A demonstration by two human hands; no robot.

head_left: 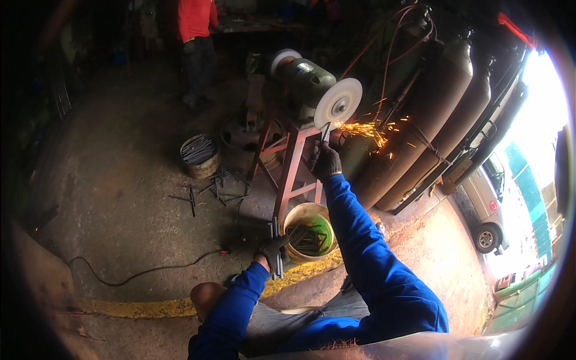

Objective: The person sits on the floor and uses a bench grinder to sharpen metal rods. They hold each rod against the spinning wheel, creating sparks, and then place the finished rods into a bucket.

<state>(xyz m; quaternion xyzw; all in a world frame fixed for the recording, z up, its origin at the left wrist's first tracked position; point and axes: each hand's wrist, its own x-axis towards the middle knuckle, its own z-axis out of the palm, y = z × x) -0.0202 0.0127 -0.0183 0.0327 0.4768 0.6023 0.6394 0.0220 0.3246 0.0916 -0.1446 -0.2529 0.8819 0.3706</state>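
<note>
My gloved right hand (326, 162) reaches forward, closed on a metal rod (326, 132) whose far end meets the lower edge of the white grinding wheel (338, 103). Orange sparks (366, 129) spray off to the right from that contact. The wheel belongs to a green bench grinder (307, 81) on a reddish metal stand (292, 162). Lower and to the left, my gloved left hand (273, 252) grips several metal rods (277, 231), held roughly upright beside a bucket (306, 207) with more rods in it.
A second bucket (201, 168) full of rods stands left of the stand, with loose rods (219, 187) on the floor near it. Tall gas cylinders (429, 114) lean at the right. A black cable (132, 283) crosses the floor. Someone in a red shirt (195, 21) stands far back.
</note>
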